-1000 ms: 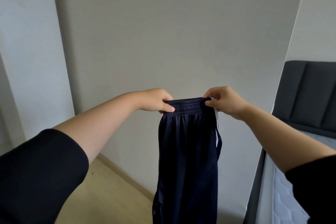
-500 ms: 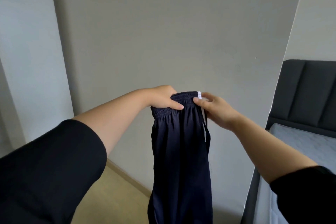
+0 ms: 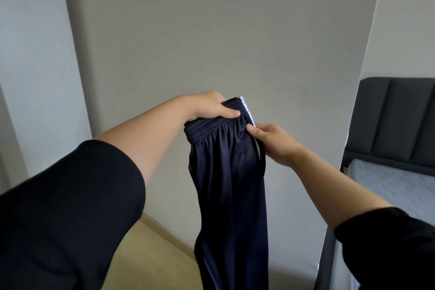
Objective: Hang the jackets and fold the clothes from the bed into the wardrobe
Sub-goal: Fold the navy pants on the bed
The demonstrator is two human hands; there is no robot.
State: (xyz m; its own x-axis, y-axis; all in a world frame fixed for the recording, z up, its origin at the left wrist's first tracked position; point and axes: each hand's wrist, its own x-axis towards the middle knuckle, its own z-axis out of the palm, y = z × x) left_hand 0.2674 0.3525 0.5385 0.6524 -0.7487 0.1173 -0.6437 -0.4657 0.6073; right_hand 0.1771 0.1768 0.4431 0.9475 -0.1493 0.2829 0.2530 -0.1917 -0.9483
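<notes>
Head view: navy trousers (image 3: 231,183) hang mid-air before the far wall. Left hand (image 3: 209,108) grips the waistband; right hand (image 3: 270,142) pinches its right edge. Judgement: folding barely begun. Bed (image 3: 386,179) at right; wardrobe not visible.

The trousers (image 3: 231,183) are dark navy, of smooth, slightly shiny cloth, with a gathered elastic waistband at the top and white stripes showing at the upper right edge. They hang upright in the air, folded lengthwise into one narrow column, the waistband tilted down to the left. A dark drawstring loop dangles at their right side. Their lower end runs out of view.
</notes>
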